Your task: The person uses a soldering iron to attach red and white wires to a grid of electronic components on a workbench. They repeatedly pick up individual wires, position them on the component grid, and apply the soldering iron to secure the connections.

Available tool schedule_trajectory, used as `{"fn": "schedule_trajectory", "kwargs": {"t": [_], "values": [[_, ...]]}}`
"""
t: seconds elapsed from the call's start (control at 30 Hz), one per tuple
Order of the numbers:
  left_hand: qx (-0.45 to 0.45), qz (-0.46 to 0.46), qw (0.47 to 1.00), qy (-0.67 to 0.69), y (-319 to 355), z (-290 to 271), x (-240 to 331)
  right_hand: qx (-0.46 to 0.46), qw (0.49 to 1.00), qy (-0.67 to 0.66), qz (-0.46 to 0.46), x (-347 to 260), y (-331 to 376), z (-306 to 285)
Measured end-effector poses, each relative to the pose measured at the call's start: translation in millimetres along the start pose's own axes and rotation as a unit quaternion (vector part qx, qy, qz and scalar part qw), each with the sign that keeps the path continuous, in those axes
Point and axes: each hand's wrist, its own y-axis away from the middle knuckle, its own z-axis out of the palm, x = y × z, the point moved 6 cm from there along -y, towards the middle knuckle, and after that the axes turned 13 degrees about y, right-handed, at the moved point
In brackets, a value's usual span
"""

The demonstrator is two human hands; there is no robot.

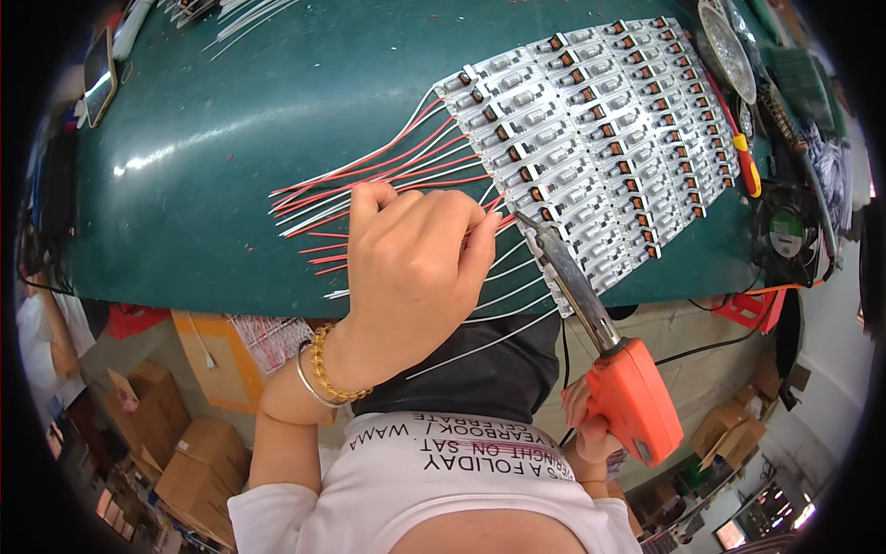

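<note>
A panel of small silver modules (591,138) in rows lies tilted on the green table, with dark and orange parts on each module. Red and white wires (378,171) run leftward from its left edge, and several white wires (498,305) trail toward me from its near corner. My left hand (420,263) pinches a red wire at the panel's edge; its thumb and finger partly hide the grip. Wrapped round the orange handle of a soldering gun (637,397) is my right hand (591,425). The gun's dark tip meets the panel's left edge, right beside my left fingertips.
A phone (99,76) lies at the far left, and loose white wires (249,18) at the back. Along the right stand a metal dish (724,46), a red-and-yellow screwdriver (748,166) and a black fan (789,231). Cardboard boxes (198,471) sit on the floor; another person (46,342) is at left.
</note>
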Motion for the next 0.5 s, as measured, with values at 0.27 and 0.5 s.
{"fn": "schedule_trajectory", "kwargs": {"t": [0.27,0.5], "values": [[-0.001,0.001,1.000,-0.013,1.1,-0.2,0.2,-0.048,0.999,0.010,-0.006,0.0,1.8,-6.2],[0.012,-0.003,1.000,0.015,1.0,-0.7,0.2,-0.006,0.997,-0.082,0.015,15.8,10.9,-3.3]]}}
